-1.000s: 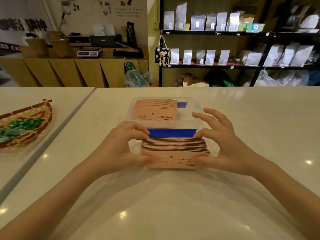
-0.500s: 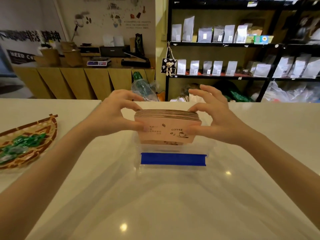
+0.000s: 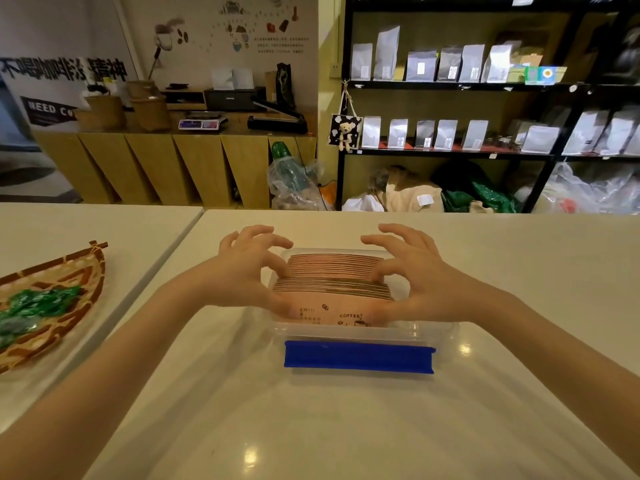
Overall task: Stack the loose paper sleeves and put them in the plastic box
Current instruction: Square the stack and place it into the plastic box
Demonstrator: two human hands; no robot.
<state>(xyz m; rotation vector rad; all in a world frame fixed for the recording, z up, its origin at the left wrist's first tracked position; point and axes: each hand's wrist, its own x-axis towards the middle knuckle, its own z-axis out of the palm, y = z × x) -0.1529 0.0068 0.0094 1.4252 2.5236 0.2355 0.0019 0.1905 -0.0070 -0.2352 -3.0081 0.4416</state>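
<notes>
A stack of pink paper sleeves (image 3: 334, 289) printed with "COFFEE" stands on edge inside the clear plastic box (image 3: 429, 332), in its near half. Another row of sleeves (image 3: 336, 261) fills the far half right behind it. A blue clasp (image 3: 358, 356) runs along the box's front. My left hand (image 3: 247, 271) grips the stack's left end, thumb in front and fingers on top. The right end is pinched the same way by my right hand (image 3: 414, 278), thumb low on the front face. The bottom of the stack is hidden by the box wall.
A woven tray (image 3: 69, 292) with green wrapped sweets lies on the neighbouring table at the left. White tabletop (image 3: 311, 427) spreads in front of the box. Behind the table stand a wooden counter and black shelves with pouches.
Both hands carried the stack from the table in front of the box, up over its front edge, and down into the near half of the box.
</notes>
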